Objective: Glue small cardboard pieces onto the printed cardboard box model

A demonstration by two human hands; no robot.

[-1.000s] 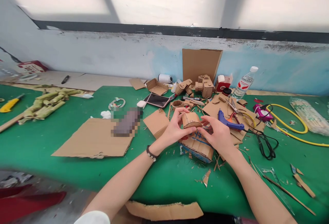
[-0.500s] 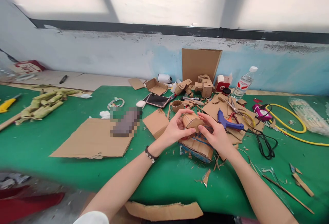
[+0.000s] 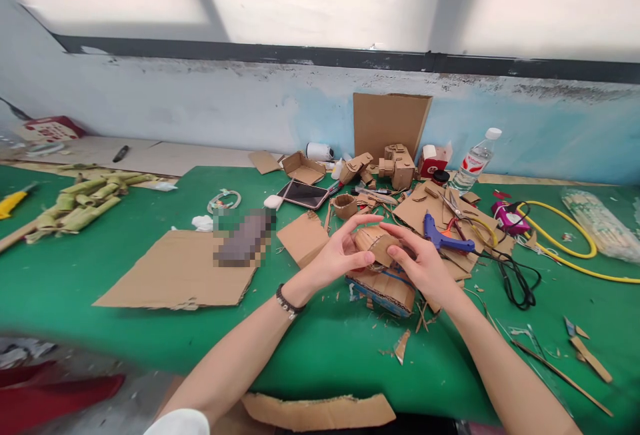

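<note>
Between my two hands is a small rounded cardboard piece (image 3: 376, 244) with a flat end facing me. My left hand (image 3: 344, 248) grips its left side, thumb low on the near edge and fingers over the top. On the right side, my right hand (image 3: 419, 258) holds it with the thumb on the flat end and fingertips along the top. Just below it lies a larger cardboard block (image 3: 383, 288) with blue markings on its side. A blue glue gun (image 3: 447, 235) lies to the right of my right hand.
Scissors (image 3: 457, 212), a cardboard ring (image 3: 345, 205) and a cardboard camera model (image 3: 397, 167) lie beyond my hands. A water bottle (image 3: 473, 163) stands at the back right. A large cardboard sheet (image 3: 175, 272) lies left. Yellow cable (image 3: 575, 216) curves at right. Scraps litter the green table (image 3: 310, 348).
The cardboard piece has turned slightly in my hands, so its flat end faces a little more to the right. My fingers have shifted a little along it. The surrounding things stay put.
</note>
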